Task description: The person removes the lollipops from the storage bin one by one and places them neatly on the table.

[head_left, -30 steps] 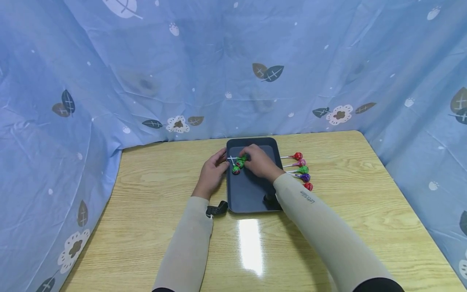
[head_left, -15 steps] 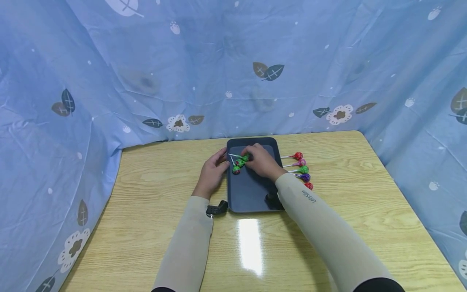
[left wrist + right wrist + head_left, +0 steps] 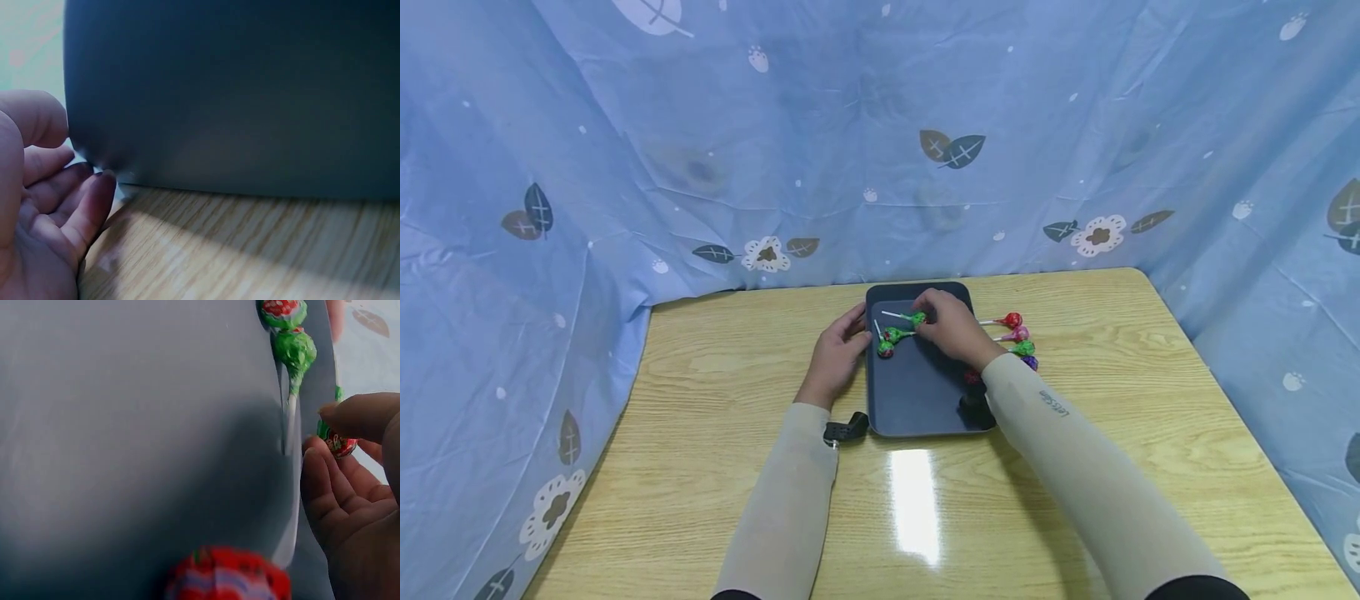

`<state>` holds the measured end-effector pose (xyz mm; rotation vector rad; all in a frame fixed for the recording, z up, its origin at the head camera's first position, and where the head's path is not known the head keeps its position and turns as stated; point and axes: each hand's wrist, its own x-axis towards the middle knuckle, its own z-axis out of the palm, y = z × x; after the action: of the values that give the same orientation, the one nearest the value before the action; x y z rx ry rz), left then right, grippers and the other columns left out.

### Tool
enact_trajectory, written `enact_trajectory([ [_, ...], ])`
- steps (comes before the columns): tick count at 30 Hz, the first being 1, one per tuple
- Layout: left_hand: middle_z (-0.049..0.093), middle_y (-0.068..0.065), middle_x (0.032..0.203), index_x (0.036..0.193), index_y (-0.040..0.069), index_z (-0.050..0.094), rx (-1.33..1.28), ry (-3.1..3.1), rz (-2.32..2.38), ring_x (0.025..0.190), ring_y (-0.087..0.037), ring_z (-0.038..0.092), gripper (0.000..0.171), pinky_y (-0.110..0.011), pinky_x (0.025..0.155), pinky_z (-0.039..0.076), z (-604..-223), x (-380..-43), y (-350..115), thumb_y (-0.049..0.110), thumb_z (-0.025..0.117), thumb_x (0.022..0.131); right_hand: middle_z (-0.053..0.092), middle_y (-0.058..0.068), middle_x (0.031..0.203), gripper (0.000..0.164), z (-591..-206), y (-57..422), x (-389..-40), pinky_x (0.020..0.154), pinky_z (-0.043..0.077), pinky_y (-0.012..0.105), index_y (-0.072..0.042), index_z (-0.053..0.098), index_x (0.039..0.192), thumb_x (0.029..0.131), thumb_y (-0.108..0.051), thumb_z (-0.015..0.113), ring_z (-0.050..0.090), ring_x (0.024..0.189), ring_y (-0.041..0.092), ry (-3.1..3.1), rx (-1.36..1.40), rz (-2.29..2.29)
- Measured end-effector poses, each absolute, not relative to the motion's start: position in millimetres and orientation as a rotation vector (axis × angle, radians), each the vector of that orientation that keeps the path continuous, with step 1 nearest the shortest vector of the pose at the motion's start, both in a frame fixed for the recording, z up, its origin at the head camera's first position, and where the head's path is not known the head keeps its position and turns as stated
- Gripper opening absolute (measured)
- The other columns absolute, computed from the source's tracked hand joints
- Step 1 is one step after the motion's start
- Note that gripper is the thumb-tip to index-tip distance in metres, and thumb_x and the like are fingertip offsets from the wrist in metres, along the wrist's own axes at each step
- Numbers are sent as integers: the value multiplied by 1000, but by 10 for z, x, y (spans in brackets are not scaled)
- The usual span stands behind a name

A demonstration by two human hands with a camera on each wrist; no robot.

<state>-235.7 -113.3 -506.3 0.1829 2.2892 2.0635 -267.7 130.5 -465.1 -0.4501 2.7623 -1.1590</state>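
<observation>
My right hand (image 3: 951,329) pinches a green-wrapped lollipop (image 3: 917,317) between thumb and fingers over the dark grey tray (image 3: 917,408); its white stick points left. In the right wrist view, the pinched head shows red and green wrapping. Two more green lollipops lie by the tray's left side: one (image 3: 892,334) has its stick toward the right, the other (image 3: 886,349) away from me. A red-wrapped lollipop (image 3: 231,575) lies near the right wrist, inside the tray. My left hand (image 3: 835,354) holds the tray's left edge, fingers and thumb bent against its wall in the left wrist view.
To the tray's right, a row of lollipops lies on the wooden table (image 3: 737,375): red (image 3: 1012,320), pink (image 3: 1019,333), green (image 3: 1025,348) and purple (image 3: 1030,362). My right sleeve covers part of this area. A blue patterned curtain (image 3: 820,167) surrounds the table's back and sides.
The right hand has moved right with the pinched lollipop, away from the other green ones. The sleeve now hides the nearest red lollipop outside and uncovers one inside the tray. The left hand stays.
</observation>
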Motion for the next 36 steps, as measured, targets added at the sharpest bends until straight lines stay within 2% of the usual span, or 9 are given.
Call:
enact_trajectory([
  [6, 62, -19, 150, 162, 5, 52, 196, 2263, 2087, 139, -31, 58, 56, -47, 116, 47, -5056, -2354, -1139, 6, 63, 108, 65, 16, 125, 24, -4589, 1397, -2643, 93, 57, 49, -3, 69, 125, 102, -4, 73, 64, 109, 31, 2732, -391, -1219],
  [14, 62, -16, 151, 162, 7, 53, 181, 2268, 2074, 139, -26, 59, 55, -43, 115, 48, -5060, -2355, -1133, 8, 63, 108, 62, 13, 129, 28, -4475, 1527, -2565, 91, 58, 50, -2, 71, 132, 105, -9, 72, 64, 110, 31, 2692, -381, -1312],
  [24, 63, -17, 150, 162, 5, 52, 188, 2274, 2070, 138, -28, 59, 56, -44, 114, 49, -5048, -2360, -1138, 8, 63, 108, 61, 13, 126, 26, -4406, 1746, -2443, 87, 57, 49, -4, 72, 130, 105, -11, 73, 63, 103, 31, 2664, -337, -1416],
  [29, 61, -17, 152, 163, 5, 51, 199, 2266, 2080, 140, -29, 58, 56, -44, 115, 48, -5066, -2363, -1144, 8, 63, 108, 62, 13, 129, 26, -4381, 1872, -2372, 89, 57, 50, -3, 71, 131, 106, -11, 72, 67, 104, 31, 2643, -329, -1454],
  [36, 63, -13, 151, 162, 9, 54, 183, 2292, 2056, 139, -24, 59, 55, -42, 115, 47, -5053, -2349, -1144, 9, 64, 108, 64, 16, 126, 30, -4330, 2123, -2282, 86, 57, 48, -1, 65, 134, 108, -12, 71, 68, 104, 31, 2656, -253, -1513],
])
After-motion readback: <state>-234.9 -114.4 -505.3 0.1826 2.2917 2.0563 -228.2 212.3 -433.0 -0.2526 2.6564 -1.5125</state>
